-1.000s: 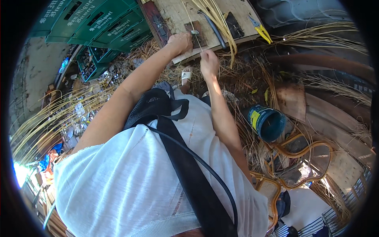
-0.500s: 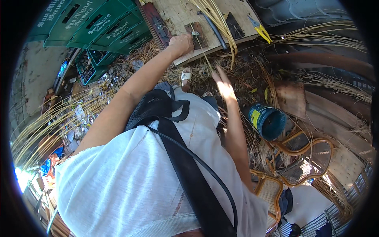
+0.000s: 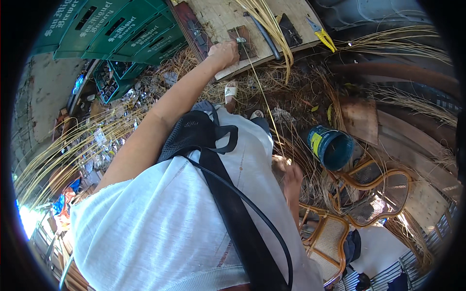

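A long, thin rattan strip (image 3: pixel 262 89) runs from a small brown block with a metal piece (image 3: pixel 241 40) on the wooden work board (image 3: pixel 218 19) down toward my right side. My left hand (image 3: pixel 224 53) is closed at the board's near edge, right beside the metal piece; what its fingers grip is hidden. Low by my right hip, my right hand (image 3: pixel 292 177) is closed around the strip's near end. A dark-handled tool (image 3: pixel 264 36) and a bundle of pale strips (image 3: pixel 274 29) lie on the board. Yellow-handled pliers or snips (image 3: pixel 323 38) rest at its right edge.
Green plastic crates (image 3: pixel 126 29) are stacked at the far left. A dark green bucket (image 3: pixel 335 148) stands to my right, near rattan-framed chairs (image 3: pixel 374 194). Strips and shavings (image 3: pixel 296 92) litter the ground, and long strips (image 3: pixel 73 150) arch at my left.
My right hand has moved from near the board back toward my right hip, and more of the strip now stretches taut between. My left hand has stayed in place.
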`<state>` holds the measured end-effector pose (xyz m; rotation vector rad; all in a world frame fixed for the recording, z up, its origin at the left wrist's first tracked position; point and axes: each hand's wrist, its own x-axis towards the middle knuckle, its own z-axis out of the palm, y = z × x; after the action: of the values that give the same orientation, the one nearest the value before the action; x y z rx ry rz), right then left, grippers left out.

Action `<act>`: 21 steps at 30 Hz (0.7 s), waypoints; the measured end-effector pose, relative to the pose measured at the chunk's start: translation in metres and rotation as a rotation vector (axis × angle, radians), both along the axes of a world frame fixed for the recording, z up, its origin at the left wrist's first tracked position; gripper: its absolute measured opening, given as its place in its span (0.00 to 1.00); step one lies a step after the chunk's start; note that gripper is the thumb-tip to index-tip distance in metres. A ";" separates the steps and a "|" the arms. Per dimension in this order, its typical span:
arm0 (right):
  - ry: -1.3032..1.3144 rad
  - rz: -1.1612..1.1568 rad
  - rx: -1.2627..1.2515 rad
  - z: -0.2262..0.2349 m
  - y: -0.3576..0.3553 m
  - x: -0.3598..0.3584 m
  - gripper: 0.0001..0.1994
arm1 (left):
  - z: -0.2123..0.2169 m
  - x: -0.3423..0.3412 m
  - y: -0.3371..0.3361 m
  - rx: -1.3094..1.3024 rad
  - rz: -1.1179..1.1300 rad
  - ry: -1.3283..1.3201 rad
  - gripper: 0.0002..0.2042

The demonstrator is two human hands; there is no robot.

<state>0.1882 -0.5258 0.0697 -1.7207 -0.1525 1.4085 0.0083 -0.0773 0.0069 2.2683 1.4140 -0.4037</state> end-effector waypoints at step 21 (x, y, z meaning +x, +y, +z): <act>-0.179 0.181 0.374 -0.013 0.234 -0.033 0.08 | 0.004 -0.002 0.001 0.030 0.041 -0.040 0.18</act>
<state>0.1551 -0.2921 0.0565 -1.5428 -0.6430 1.2554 0.0064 -0.0759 0.0105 2.2542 1.4535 -0.3240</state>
